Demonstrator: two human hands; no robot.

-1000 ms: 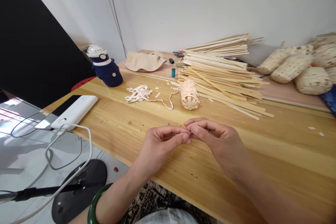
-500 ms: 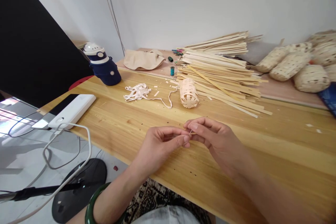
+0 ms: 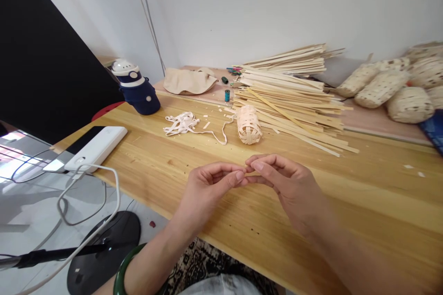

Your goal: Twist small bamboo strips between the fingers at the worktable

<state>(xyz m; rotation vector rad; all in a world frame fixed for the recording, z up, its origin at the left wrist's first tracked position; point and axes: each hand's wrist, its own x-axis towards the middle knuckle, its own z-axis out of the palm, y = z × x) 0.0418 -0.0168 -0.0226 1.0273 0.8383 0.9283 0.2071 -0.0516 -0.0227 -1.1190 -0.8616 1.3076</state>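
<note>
The left hand (image 3: 209, 186) and right hand (image 3: 292, 182) pinch their fingers closed above the tabletop (image 3: 152, 161), contents too small to tell; the basket (image 3: 249, 124) lies beyond.

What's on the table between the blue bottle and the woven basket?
In the head view, a tangled heap of white tape lies between the blue bottle and the woven basket, its loose strand running toward the basket, with pale scraps nearby.

Worktop (image 3: 166, 161): was smooth, faintly glossy wood | Basket (image 3: 249, 124), toward back edge: was woven, matt, wood-like | Strips (image 3: 290, 103), over back edge: looked matt, wooden | Power bank (image 3: 100, 147), front-left corner: looked smooth plastic | Bottle (image 3: 142, 97), near left edge: had matt sleeve, glossy lid (image 3: 126, 67) | Bangle (image 3: 121, 273): looked polished
</note>
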